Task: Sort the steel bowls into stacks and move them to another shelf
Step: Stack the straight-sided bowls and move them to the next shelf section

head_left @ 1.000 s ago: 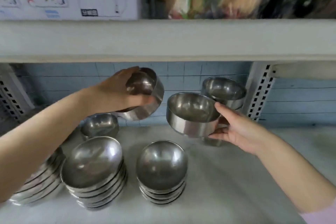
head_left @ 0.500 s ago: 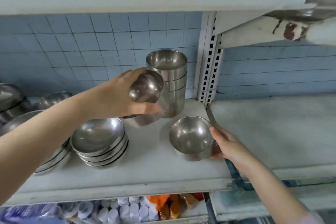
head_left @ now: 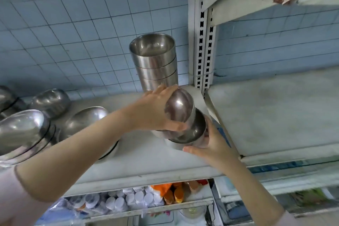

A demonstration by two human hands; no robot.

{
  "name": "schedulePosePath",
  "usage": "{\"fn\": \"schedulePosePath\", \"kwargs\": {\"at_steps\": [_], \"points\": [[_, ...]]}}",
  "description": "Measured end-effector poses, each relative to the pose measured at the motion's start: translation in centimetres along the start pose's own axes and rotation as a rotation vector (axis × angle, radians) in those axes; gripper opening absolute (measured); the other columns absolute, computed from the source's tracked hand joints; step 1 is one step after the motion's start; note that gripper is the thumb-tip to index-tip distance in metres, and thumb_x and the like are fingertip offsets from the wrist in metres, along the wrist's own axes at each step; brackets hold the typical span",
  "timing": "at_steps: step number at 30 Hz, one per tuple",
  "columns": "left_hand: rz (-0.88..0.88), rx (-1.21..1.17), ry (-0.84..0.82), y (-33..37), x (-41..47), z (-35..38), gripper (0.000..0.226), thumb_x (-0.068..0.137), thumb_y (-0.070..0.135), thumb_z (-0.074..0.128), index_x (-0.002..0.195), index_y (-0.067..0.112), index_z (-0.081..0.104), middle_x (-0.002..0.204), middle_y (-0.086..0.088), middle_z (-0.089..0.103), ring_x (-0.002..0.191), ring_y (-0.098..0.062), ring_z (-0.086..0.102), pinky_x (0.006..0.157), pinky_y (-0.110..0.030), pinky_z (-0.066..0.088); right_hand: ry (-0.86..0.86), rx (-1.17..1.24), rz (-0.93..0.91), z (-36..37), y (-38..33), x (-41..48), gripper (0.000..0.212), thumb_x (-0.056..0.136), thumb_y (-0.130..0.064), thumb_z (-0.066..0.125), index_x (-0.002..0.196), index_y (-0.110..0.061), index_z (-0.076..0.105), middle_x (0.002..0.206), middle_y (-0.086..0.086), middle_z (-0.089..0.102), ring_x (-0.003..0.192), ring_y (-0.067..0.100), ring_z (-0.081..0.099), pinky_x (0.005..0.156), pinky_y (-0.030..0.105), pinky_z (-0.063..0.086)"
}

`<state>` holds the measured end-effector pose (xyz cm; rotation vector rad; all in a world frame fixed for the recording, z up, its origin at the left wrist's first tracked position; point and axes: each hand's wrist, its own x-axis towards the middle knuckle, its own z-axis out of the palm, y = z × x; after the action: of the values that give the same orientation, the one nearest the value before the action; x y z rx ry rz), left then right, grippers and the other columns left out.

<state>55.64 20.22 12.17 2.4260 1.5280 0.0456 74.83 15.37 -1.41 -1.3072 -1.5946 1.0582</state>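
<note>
My left hand (head_left: 154,112) grips a small steel bowl (head_left: 179,105), tilted with its mouth facing right, partly inside a second steel bowl (head_left: 194,134). That lower bowl stands on the grey shelf (head_left: 143,150) near its right end, and my right hand (head_left: 211,145) curls round its right side. Just behind them rises a tall stack of straight-sided steel bowls (head_left: 156,62). Stacks of wider round bowls (head_left: 23,132) fill the shelf's left part, one of them (head_left: 86,121) partly hidden by my left forearm.
A perforated metal upright (head_left: 203,42) divides this shelf from a bare grey shelf (head_left: 275,112) on the right. Blue tiles cover the back wall. Below, a lower shelf holds white-capped containers (head_left: 128,202) and orange packets (head_left: 172,192).
My left hand has carried its bowl rightward and down into the bowl that my right hand had set on the shelf. The view has shifted right and down.
</note>
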Motion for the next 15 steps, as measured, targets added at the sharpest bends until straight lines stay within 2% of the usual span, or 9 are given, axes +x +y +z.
{"fn": "schedulePosePath", "kwargs": {"at_steps": [3,7,10,13,15], "points": [[0.017,0.097,0.002,0.7,1.3,1.7,0.118,0.054,0.085,0.057,0.150,0.038,0.006,0.156,0.008,0.019,0.142,-0.031,0.026,0.113,-0.049,0.031,0.025,-0.005,-0.017,0.2,0.4,0.2,0.094,0.065,-0.035,0.090,0.137,-0.052,0.032,0.133,-0.029,0.050,0.123,-0.010,0.047,0.098,0.010,0.040],[0.049,0.110,-0.074,1.6,2.0,2.5,0.118,0.060,0.079,0.064,0.152,0.037,0.004,0.159,0.008,0.013,0.144,-0.030,0.023,0.115,-0.049,0.029,0.039,-0.013,-0.013,0.2,0.8,0.2,0.097,0.063,-0.039,0.089,0.140,-0.048,0.031,0.133,-0.024,0.052,0.120,-0.009,0.049,0.096,0.009,0.044],[0.073,0.154,-0.099,2.1,2.4,2.4,0.119,0.063,0.076,0.066,0.154,0.032,0.002,0.159,0.009,0.015,0.142,-0.027,0.025,0.115,-0.047,0.028,0.035,-0.017,-0.007,0.1,0.7,0.3,0.098,0.061,-0.044,0.089,0.138,-0.052,0.029,0.132,-0.023,0.053,0.119,-0.008,0.051,0.092,0.009,0.046],[0.056,0.150,-0.187,1.9,2.8,2.0,0.125,0.063,0.074,0.069,0.153,0.034,-0.007,0.163,0.012,0.004,0.147,-0.026,0.016,0.116,-0.048,0.026,0.045,-0.027,-0.002,0.3,0.7,0.3,0.097,0.060,-0.047,0.088,0.135,-0.057,0.027,0.132,-0.023,0.053,0.118,-0.007,0.052,0.094,0.012,0.047],[0.050,0.174,-0.225,1.8,2.9,1.8,0.126,0.062,0.075,0.069,0.153,0.036,-0.010,0.163,0.012,-0.004,0.148,-0.026,0.010,0.117,-0.050,0.025,0.057,-0.045,0.001,0.3,0.9,0.3,0.093,0.061,-0.046,0.088,0.127,-0.064,0.026,0.128,-0.025,0.054,0.115,-0.012,0.051,0.089,0.007,0.045]]}}
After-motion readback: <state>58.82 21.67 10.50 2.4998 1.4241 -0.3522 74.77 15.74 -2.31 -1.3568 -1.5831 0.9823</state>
